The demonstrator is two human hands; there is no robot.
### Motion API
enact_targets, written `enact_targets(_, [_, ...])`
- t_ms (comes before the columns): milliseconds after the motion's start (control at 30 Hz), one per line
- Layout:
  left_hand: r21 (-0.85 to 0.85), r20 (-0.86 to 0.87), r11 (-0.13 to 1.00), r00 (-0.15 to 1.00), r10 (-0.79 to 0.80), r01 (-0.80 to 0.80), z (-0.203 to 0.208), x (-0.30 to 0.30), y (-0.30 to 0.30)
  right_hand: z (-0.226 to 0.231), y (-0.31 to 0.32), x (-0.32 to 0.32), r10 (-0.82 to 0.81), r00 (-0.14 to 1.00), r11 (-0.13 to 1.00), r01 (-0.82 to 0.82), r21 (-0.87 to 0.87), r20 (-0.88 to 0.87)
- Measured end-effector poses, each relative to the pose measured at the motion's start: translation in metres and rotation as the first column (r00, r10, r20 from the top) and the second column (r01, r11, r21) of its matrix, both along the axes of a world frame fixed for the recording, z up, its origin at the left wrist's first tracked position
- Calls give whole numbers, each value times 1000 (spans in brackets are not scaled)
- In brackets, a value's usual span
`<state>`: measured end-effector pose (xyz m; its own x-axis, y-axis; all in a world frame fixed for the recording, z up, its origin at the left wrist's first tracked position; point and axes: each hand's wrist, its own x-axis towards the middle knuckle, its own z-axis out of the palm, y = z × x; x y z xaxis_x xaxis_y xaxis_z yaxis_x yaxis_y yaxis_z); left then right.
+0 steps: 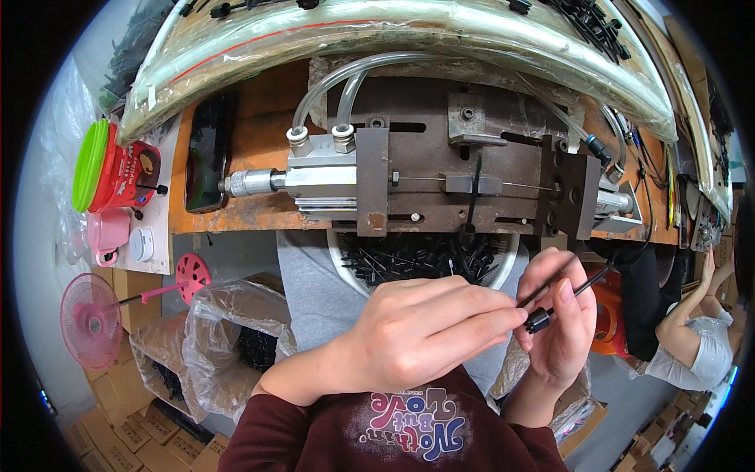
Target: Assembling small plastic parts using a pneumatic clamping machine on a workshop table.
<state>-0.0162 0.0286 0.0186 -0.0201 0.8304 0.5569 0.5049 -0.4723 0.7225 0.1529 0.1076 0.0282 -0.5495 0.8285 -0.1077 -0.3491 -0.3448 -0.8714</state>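
My left hand [432,326] reaches across from the left, its fingertips pinched on a thin black rod [543,289] that slants up to the right. My right hand [562,330] is curled around a black plastic stem [591,282] with a ribbed, thicker head [538,320] at its lower end. The head is close to my left fingertips; whether they touch it I cannot tell. Beyond my hands stands a metal clamping fixture [440,169]. A black stem [474,193] lies across its middle block. A white basket [513,263] of small black parts is between my legs.
Clear hoses [326,82] run to a cylinder at the fixture's left. A phone [208,153], a red tub with green lid [118,169] and a pink mug [108,234] lie left. Lower left are a pink fan [90,321] and plastic-lined bags [228,315]. Another person [692,338] sits at right.
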Motion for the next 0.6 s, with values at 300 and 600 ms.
enact_targets(300, [65, -380, 939, 862, 336, -338, -14, -4, 11, -4, 0, 10, 3, 998, 994, -10, 108, 67])
enact_targets(600, [34, -453, 917, 811, 369, -399, -17, -3, 22, 7, -3, 5, -58, 989, 997, 49, 67, 137])
